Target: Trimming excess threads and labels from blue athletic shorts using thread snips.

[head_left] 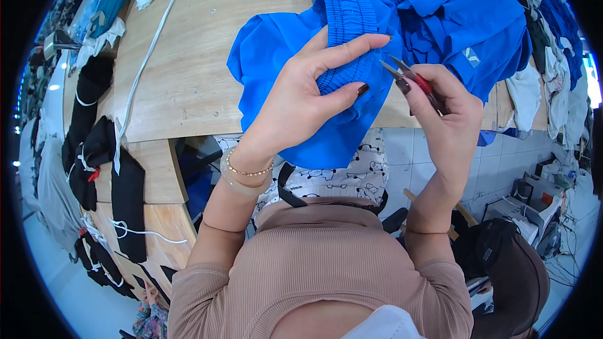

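A bright blue garment with a gathered elastic waistband [352, 19] lies over the table's near edge, and part of its cloth hangs down. My left hand [301, 88] holds it at the waistband. The index finger and thumb lie across the gathers, while the other fingers are mostly hidden. My right hand [449, 107] is closed around small thread snips [424, 85] with red on the handle. Their two pointed blades are slightly apart and point at the cloth, just right of my left fingertips. Whether the tips touch the fabric I cannot tell.
More blue garments [465, 19] with light patches are heaped at the back right of the wooden table [182, 69]. A white cord [151, 50] runs along its left part. Black cloth pieces [129, 207] hang at the left. A dark chair [512, 270] stands at the lower right.
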Action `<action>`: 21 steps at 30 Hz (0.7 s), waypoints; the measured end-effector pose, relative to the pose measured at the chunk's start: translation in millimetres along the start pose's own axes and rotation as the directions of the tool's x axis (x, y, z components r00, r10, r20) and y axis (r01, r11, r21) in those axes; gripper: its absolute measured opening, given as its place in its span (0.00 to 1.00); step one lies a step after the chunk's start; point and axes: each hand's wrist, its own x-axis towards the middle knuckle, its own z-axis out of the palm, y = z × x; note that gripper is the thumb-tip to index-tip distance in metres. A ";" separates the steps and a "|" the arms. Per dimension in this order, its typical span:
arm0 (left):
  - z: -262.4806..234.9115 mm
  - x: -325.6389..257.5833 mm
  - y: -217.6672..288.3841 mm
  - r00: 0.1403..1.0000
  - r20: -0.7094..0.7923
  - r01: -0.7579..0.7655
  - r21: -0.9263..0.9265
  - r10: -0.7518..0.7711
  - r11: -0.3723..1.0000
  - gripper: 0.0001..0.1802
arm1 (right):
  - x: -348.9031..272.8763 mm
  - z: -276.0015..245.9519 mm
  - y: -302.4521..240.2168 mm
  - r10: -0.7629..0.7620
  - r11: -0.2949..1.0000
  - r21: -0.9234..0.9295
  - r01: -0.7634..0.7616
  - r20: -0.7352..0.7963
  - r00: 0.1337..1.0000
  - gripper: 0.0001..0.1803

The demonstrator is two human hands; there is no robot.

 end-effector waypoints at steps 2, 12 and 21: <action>0.1 0.8 4.0 0.999 0.016 0.030 0.004 -0.030 1.000 0.30 | -0.6 4.2 -5.3 -0.080 0.984 -0.161 0.082 0.021 0.997 0.04; 1.5 0.6 1.9 1.000 0.011 -0.001 -0.009 0.001 1.000 0.30 | 1.2 8.2 -6.1 -0.134 0.964 -0.226 0.137 0.028 0.991 0.05; 1.4 1.3 2.3 1.000 0.000 0.011 -0.036 -0.011 0.999 0.30 | 1.3 10.2 -7.2 -0.142 0.955 -0.259 0.143 0.023 0.990 0.05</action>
